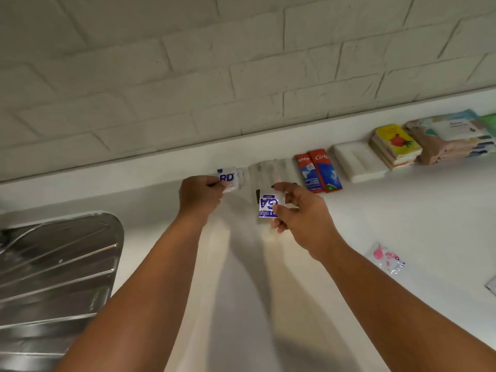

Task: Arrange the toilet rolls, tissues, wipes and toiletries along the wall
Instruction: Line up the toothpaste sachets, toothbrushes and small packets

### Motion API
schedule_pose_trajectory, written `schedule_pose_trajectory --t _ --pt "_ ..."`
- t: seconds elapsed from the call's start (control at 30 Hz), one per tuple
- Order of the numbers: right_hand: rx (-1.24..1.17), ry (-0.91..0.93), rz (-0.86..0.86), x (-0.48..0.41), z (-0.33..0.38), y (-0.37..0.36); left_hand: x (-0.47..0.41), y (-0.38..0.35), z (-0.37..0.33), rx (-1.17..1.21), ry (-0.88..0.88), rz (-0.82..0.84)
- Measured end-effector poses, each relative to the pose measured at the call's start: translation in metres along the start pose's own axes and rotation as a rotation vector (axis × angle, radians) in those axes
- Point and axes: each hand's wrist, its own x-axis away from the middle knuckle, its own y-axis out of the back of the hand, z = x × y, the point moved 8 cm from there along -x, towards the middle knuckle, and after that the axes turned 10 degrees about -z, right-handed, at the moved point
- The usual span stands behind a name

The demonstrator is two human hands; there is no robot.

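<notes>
Sachets (227, 179) in hands (200, 197) beside ledge (134, 170).

A ribbed steel drainboard (53, 267) sits at the left end of the white counter (402, 216).

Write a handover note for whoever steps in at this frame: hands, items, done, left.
Left hand pinches the first sachet close to the wall.
Right hand pinches the second sachet over the counter.
Done: toothpaste boxes, white block, yellow packets and wipes packs lined along the wall.
Left: place both sachets. The pink-print pouch lies loose on the counter.
</notes>
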Motion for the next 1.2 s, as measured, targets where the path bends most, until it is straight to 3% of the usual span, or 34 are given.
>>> schedule_pose_trajectory --t 0.23,0.57,0.87,0.97,1.07,1.2 --pt "0.025 -0.014 -0.05 -0.007 -0.009 -0.001 -0.05 -0.039 0.009 -0.041 0.142 0.084" --pt "0.123 -0.064 -0.053 -0.003 -0.024 -0.002 -0.074 -0.052 0.01 -0.384 -0.145 0.022" --pt "0.149 -0.032 -0.038 -0.025 -0.017 -0.023 -0.072 -0.042 -0.001 -0.603 -0.241 -0.022" --pt "0.167 -0.034 -0.04 -0.037 -0.01 -0.034 -0.057 -0.031 -0.017 -0.384 -0.275 0.023" --pt "0.144 -0.033 -0.05 -0.055 -0.005 -0.052 -0.033 -0.025 -0.022 -0.023 -0.097 0.208" --pt "0.139 -0.004 -0.019 -0.073 0.006 -0.079 -0.016 -0.021 -0.019 0.002 -0.077 0.367"
